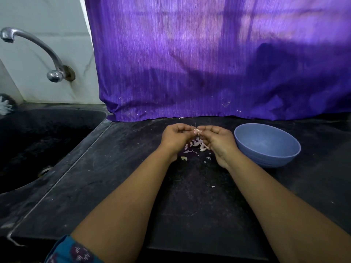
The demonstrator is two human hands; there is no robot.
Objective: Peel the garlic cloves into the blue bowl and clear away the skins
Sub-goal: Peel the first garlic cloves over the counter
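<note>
Over the dark counter (117, 177), my left hand (175, 138) and my right hand (218, 141) meet fingertip to fingertip, both pinching one small garlic clove (196, 131) between them. Below the hands lies a little heap of garlic cloves and pale skins (197, 145), with a few loose skin scraps (183, 158) nearer to me. The blue bowl (266, 147) stands just right of my right hand; its visible inside looks bare.
A dark sink (38, 141) lies at the left with a metal tap (34, 48) on the tiled wall above it. A purple curtain (218, 63) hangs along the back edge of the counter. A brush (5, 106) pokes in at the far left.
</note>
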